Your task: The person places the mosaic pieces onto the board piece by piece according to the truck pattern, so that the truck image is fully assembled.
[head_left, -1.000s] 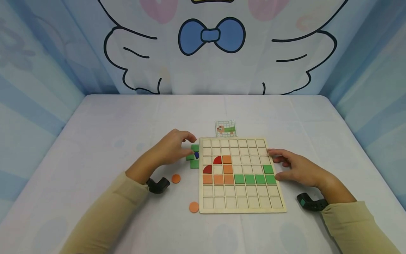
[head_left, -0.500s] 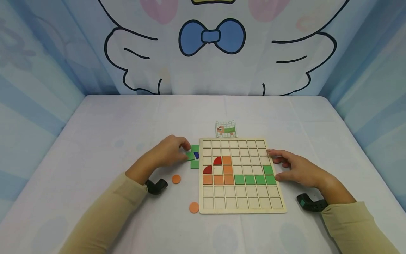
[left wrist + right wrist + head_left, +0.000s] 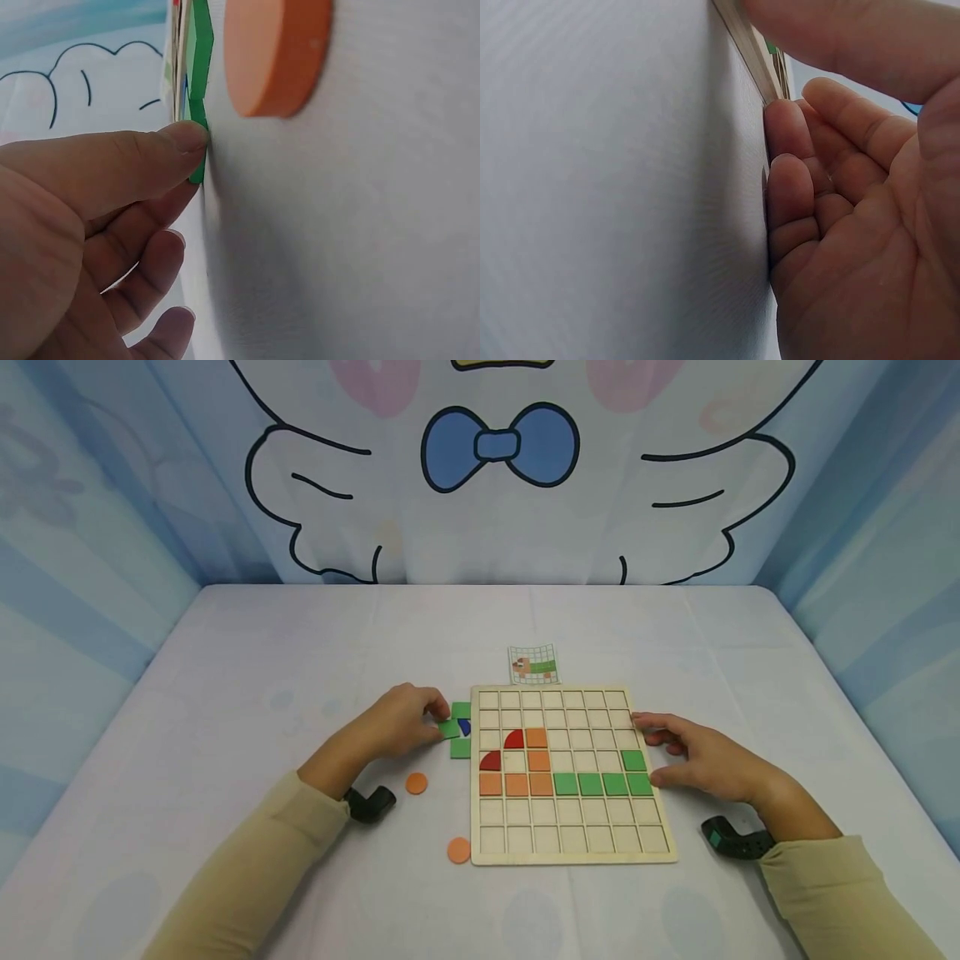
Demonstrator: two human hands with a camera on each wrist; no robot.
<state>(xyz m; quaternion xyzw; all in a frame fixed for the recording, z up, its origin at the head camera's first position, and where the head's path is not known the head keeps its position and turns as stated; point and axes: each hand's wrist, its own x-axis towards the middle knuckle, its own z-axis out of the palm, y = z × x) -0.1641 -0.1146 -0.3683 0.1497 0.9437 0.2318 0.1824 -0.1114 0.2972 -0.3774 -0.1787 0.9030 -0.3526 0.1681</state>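
Note:
In the head view my left hand [image 3: 406,720] is beside the board's left edge. Its thumb and a finger pinch a green square tile [image 3: 449,729]; the left wrist view shows the thumb tip on this green tile [image 3: 198,112]. Two more green tiles [image 3: 461,748] and a dark blue piece [image 3: 464,726] lie against the wooden grid board [image 3: 573,852]. On the board sit orange squares [image 3: 517,784], green squares [image 3: 590,783] and two red quarter circles [image 3: 513,740]. My right hand [image 3: 697,756] touches the board's right edge with thumb and fingertips, its fingers relaxed.
Two orange discs [image 3: 459,850] lie left of the board, one near my left wrist. A small picture card [image 3: 534,665] with a coloured grid design lies behind the board. White cloth [image 3: 360,627] covers the table, and printed curtains surround it.
My left hand has drawn back slightly and lowered, its thumb and finger closing on the middle green tile. My right hand and the board have stayed in place.

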